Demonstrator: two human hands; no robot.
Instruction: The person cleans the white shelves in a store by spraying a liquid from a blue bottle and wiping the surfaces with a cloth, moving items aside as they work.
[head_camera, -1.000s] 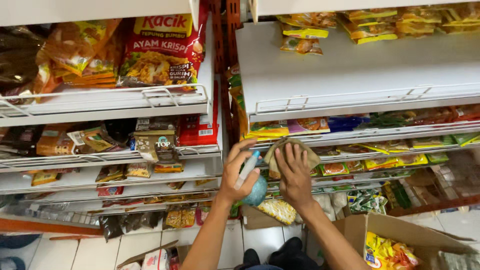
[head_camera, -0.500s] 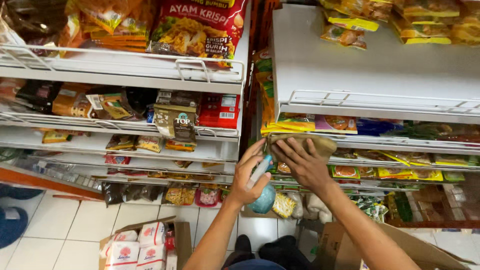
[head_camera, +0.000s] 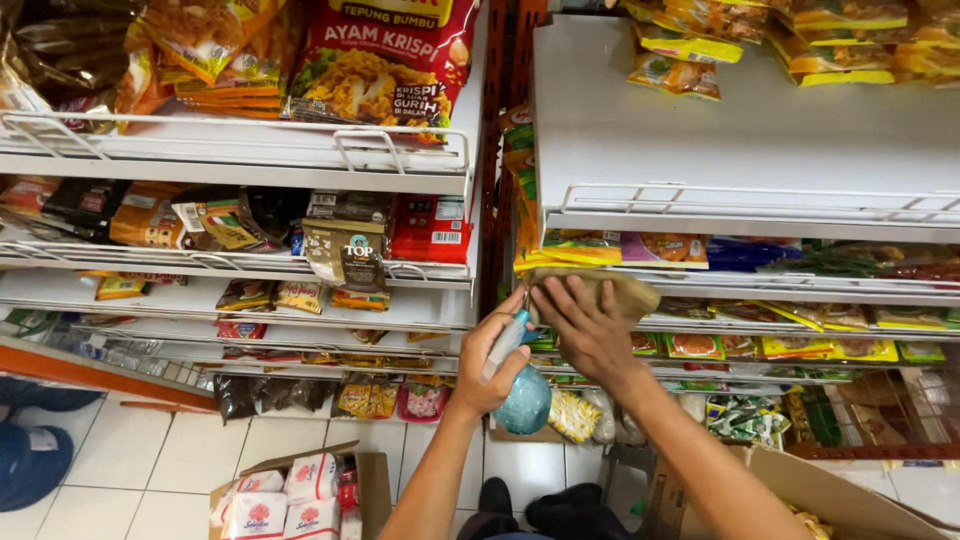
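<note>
While left hand grips round teal bottle, right hand presses crumpled cloth.

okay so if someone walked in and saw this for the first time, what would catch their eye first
Probably the two hands at the centre: the right hand presses a brownish cloth against a shelf edge, while the left hand grips a teal spray bottle beside it. Next, the big red snack bag top left, and the bare white shelf upper right.
</note>
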